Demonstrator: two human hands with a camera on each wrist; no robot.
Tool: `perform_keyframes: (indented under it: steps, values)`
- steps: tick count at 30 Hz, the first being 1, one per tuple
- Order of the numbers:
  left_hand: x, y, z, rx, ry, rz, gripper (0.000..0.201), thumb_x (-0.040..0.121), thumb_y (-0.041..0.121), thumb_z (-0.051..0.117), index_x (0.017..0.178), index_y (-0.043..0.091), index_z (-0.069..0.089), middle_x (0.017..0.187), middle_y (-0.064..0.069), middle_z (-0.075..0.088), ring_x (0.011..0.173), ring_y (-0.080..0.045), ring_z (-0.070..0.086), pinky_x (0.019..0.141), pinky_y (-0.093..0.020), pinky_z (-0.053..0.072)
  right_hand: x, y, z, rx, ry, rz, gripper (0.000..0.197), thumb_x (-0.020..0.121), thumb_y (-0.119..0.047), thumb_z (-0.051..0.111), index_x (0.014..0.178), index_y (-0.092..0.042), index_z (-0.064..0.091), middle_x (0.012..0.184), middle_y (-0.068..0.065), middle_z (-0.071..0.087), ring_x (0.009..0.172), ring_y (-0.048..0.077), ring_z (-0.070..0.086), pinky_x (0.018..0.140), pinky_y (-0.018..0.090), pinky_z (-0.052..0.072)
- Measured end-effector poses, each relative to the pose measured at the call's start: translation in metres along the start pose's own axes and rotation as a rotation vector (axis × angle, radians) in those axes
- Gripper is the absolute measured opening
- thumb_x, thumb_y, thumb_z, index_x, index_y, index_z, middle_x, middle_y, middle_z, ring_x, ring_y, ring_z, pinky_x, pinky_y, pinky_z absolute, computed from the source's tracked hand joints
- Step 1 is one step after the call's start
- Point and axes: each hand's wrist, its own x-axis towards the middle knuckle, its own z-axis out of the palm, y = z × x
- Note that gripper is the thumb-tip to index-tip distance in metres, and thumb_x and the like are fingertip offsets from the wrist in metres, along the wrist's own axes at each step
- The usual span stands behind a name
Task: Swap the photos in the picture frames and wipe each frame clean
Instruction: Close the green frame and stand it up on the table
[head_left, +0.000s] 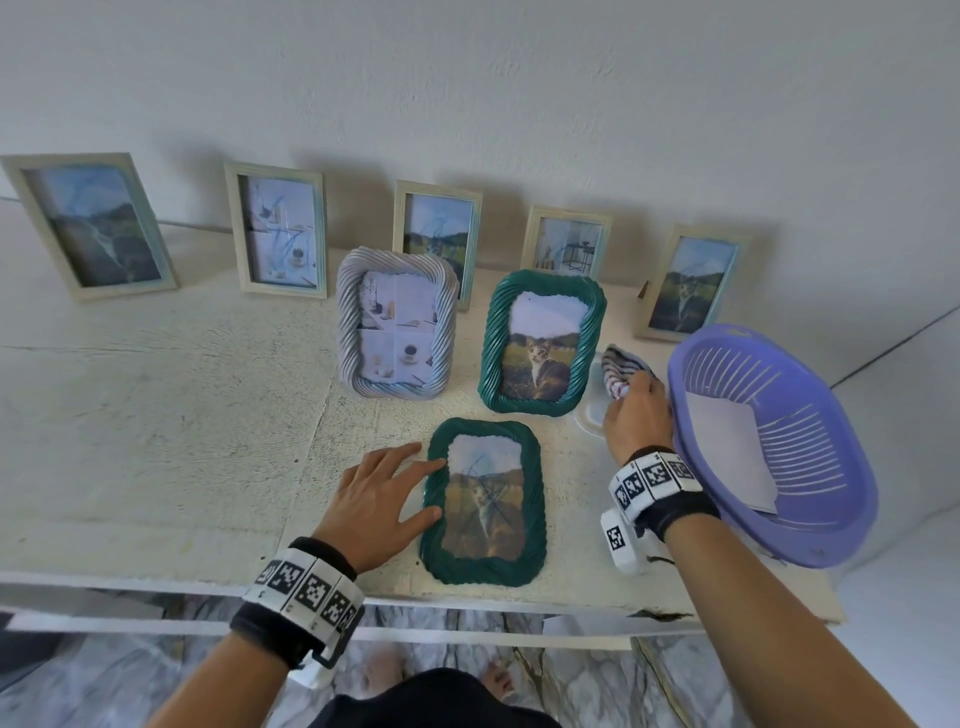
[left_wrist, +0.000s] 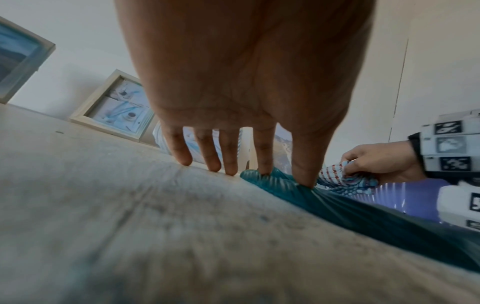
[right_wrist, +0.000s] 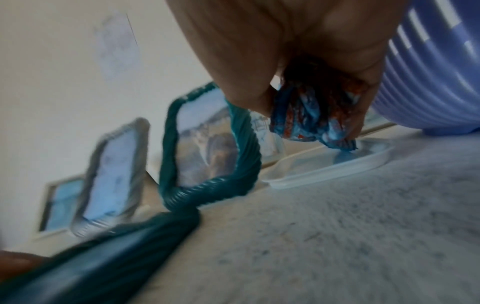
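- Far beyond the left hand, five pale wooden frames (head_left: 93, 226) lean against the wall along the back of the table (head_left: 156, 415), out of the way of the work.
- The left hand (head_left: 376, 501) lies released, fingers straight and spread. Three fingertips (left_wrist: 182, 158) rest on the table, while the forefinger and thumb press the left edge of the flat green frame (head_left: 483, 501), probably to keep it from sliding during a wipe.
- That flat green frame lies face up between the two hands, near the table's front edge; its glass shows streaks across a cat photo, so it looks like the one due for cleaning.
- Beyond the left hand's fingertips a grey twisted frame (head_left: 397, 325) stands upright; just right of it, a second green frame (head_left: 543, 343) stands with a cat photo.
- The right hand (head_left: 636, 415) is grasping a bunched striped cloth (head_left: 621, 366), held just over a shallow clear tray (right_wrist: 324, 170); the cloth's lowest corner touches or nearly touches it, I cannot tell which.
- Just right of that hand a purple basket (head_left: 779, 447) sits tilted, with a sheet of paper inside.
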Motion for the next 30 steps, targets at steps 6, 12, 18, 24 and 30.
perform_keyframes:
  steps: [6, 12, 18, 24, 30]
  values:
    - [0.002, 0.001, -0.01, -0.03, -0.045, -0.01, 0.082, 0.071, 0.076, 0.023, 0.143, 0.042, 0.038, 0.153, 0.007, 0.032, 0.14, -0.021, 0.026, 0.109, -0.047, 0.029, -0.069, 0.008, -0.014, 0.223, 0.005, 0.02, 0.021, 0.093, -0.014, 0.055, 0.109, -0.002, 0.05, 0.11, 0.02, 0.055, 0.093, 0.031, 0.055, 0.07, 0.03, 0.043]
    - [0.022, 0.002, -0.035, 0.067, -0.198, 0.038, 0.079, 0.077, 0.072, 0.052, 0.145, 0.037, 0.035, 0.15, 0.0, 0.034, 0.134, -0.023, 0.034, 0.109, -0.046, 0.033, -0.121, -0.026, -0.007, 0.151, -0.119, -0.31, 0.016, 0.089, -0.016, 0.057, 0.101, -0.01, 0.05, 0.109, 0.01, 0.052, 0.085, 0.024, 0.054, 0.067, 0.026, 0.042]
    - [0.05, 0.004, -0.052, 0.3, -0.321, 0.116, 0.091, 0.07, 0.077, 0.062, 0.147, 0.044, 0.027, 0.156, -0.002, 0.022, 0.139, -0.027, 0.024, 0.112, -0.049, 0.028, -0.117, -0.049, 0.003, -0.25, -0.441, -0.392, 0.06, 0.086, -0.045, 0.049, 0.142, -0.035, 0.03, 0.143, 0.009, 0.02, 0.117, 0.032, 0.037, 0.085, 0.042, 0.049]
    - [0.052, 0.003, -0.049, 0.394, -0.285, 0.169, 0.096, 0.065, 0.084, 0.057, 0.147, 0.045, 0.026, 0.157, 0.003, 0.022, 0.137, -0.026, 0.026, 0.109, -0.047, 0.03, -0.107, -0.06, 0.017, -0.259, -0.358, -0.416, 0.044, 0.097, -0.03, 0.046, 0.141, -0.029, 0.04, 0.139, 0.011, 0.026, 0.116, 0.031, 0.039, 0.092, 0.037, 0.048]
    - [0.055, 0.003, -0.048, 0.417, -0.295, 0.185, 0.1, 0.066, 0.084, 0.056, 0.15, 0.042, 0.021, 0.159, 0.004, 0.019, 0.138, -0.027, 0.025, 0.109, -0.047, 0.032, -0.124, -0.06, 0.02, -0.165, -0.53, -0.605, 0.043, 0.094, -0.019, 0.049, 0.137, -0.025, 0.046, 0.132, 0.009, 0.028, 0.117, 0.03, 0.039, 0.101, 0.038, 0.045]
